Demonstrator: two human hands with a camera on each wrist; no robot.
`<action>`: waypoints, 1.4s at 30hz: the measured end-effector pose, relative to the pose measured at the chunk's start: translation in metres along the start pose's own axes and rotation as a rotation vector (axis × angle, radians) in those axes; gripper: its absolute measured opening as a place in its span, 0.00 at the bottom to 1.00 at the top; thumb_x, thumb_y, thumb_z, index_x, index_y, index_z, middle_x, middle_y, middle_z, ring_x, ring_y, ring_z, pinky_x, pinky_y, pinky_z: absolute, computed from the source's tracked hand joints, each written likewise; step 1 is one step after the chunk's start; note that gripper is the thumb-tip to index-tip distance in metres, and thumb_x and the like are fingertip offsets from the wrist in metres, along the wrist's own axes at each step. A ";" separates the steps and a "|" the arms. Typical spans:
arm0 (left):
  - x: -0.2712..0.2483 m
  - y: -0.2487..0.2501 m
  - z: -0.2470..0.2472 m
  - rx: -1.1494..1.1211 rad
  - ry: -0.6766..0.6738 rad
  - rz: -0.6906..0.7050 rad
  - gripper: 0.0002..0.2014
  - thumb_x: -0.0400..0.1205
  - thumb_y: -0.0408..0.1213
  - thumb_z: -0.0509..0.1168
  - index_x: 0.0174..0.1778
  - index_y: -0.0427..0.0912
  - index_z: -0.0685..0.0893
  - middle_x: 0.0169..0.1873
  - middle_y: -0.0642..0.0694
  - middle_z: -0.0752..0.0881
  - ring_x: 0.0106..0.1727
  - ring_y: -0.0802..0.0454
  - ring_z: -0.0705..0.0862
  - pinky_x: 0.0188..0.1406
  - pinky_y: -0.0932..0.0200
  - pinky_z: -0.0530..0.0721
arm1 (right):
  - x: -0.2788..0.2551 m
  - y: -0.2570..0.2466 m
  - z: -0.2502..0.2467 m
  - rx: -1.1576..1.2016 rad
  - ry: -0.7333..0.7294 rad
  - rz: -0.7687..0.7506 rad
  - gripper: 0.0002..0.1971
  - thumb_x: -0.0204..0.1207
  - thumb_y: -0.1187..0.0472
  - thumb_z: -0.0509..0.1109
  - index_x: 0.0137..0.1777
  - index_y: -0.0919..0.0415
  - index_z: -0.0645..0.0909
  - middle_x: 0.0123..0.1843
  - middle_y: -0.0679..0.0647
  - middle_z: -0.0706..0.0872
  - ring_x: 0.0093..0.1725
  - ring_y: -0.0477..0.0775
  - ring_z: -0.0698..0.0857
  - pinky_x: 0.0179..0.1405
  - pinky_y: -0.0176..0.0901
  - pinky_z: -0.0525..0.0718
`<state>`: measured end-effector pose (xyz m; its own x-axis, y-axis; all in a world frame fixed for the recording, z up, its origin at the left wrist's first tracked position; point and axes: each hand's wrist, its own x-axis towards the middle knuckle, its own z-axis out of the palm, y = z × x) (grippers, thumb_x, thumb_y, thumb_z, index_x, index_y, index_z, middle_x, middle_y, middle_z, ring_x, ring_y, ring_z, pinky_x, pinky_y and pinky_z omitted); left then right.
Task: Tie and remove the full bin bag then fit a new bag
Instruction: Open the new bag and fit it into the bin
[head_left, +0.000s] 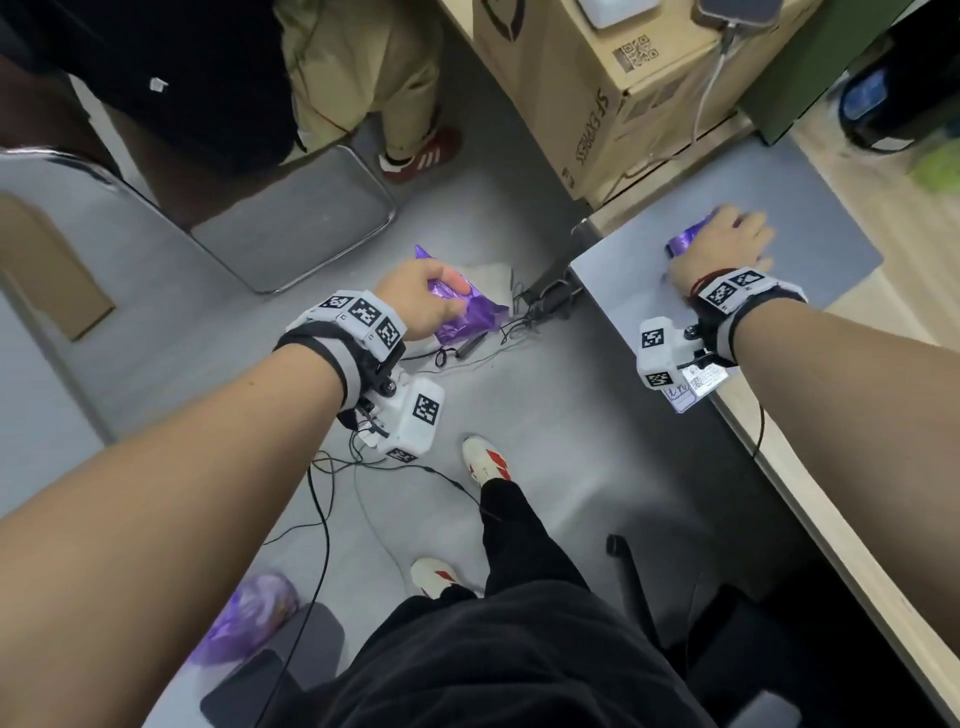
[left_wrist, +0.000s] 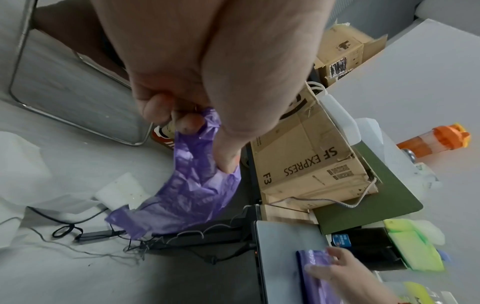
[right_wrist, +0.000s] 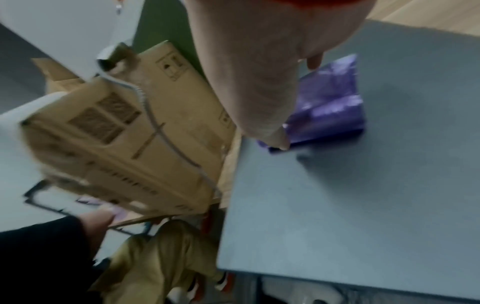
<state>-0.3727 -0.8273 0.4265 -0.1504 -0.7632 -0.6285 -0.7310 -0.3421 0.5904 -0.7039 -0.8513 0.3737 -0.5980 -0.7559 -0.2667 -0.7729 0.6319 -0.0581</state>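
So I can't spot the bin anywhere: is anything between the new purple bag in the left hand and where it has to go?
Cannot tell: no bin shows. The left hand holds the new bag above floor cables.

Between my arms I see open floor (head_left: 561, 415), crossed only by loose cables (head_left: 332, 499). Ahead, a chair (head_left: 291, 223) and a standing person (head_left: 358, 78) close off the left; a carton (head_left: 592, 98) walls the desk mat (head_left: 810, 208) behind.
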 end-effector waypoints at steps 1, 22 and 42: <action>-0.002 -0.002 -0.006 -0.002 0.006 0.007 0.07 0.79 0.36 0.73 0.52 0.50 0.87 0.51 0.46 0.87 0.53 0.44 0.85 0.61 0.52 0.83 | -0.004 -0.015 -0.006 0.002 0.049 -0.049 0.31 0.67 0.63 0.74 0.70 0.61 0.69 0.71 0.63 0.70 0.70 0.67 0.70 0.63 0.58 0.71; -0.314 -0.229 -0.136 -0.995 0.920 -0.468 0.57 0.67 0.64 0.76 0.83 0.36 0.58 0.68 0.44 0.76 0.62 0.48 0.81 0.60 0.49 0.83 | -0.417 -0.288 -0.011 0.386 -1.200 -1.159 0.06 0.78 0.63 0.74 0.46 0.68 0.85 0.28 0.49 0.85 0.23 0.41 0.80 0.24 0.33 0.79; -0.628 -0.383 0.014 -1.389 1.409 -0.429 0.10 0.76 0.47 0.71 0.43 0.44 0.89 0.38 0.49 0.89 0.38 0.50 0.85 0.36 0.59 0.81 | -0.772 -0.194 0.025 -0.298 -1.559 -1.558 0.07 0.79 0.59 0.73 0.52 0.62 0.85 0.46 0.53 0.89 0.41 0.43 0.86 0.48 0.39 0.82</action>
<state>-0.0074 -0.2090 0.5881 0.8825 -0.1105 -0.4572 0.4374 -0.1645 0.8841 -0.0874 -0.3861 0.5668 0.8096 0.3031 -0.5026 -0.4185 -0.3022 -0.8564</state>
